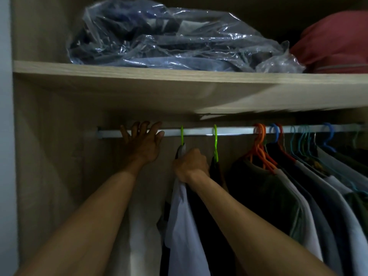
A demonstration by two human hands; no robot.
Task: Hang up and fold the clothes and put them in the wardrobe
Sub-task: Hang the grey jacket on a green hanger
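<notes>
The white garment hangs straight down from a lime-green plastic hanger, its long axis vertical, the hook over the pale metal wardrobe rail that runs left to right under the shelf. My right hand sits just below that hook, fingers curled tight around the top of the garment at the hanger's neck; the cloth falls away beneath my wrist. My left hand is up and to the left of it, fingers spread wide and straight, tips on the rail, gripping nothing. A second lime-green hanger hangs just right of my right hand with a dark garment on it. Farther right, orange hangers and blue hangers carry a packed row of dark and grey clothes. On the light wooden shelf above lie a crumpled clear plastic bag holding dark blue clothing and, beside it at right, a red fabric bundle.
</notes>
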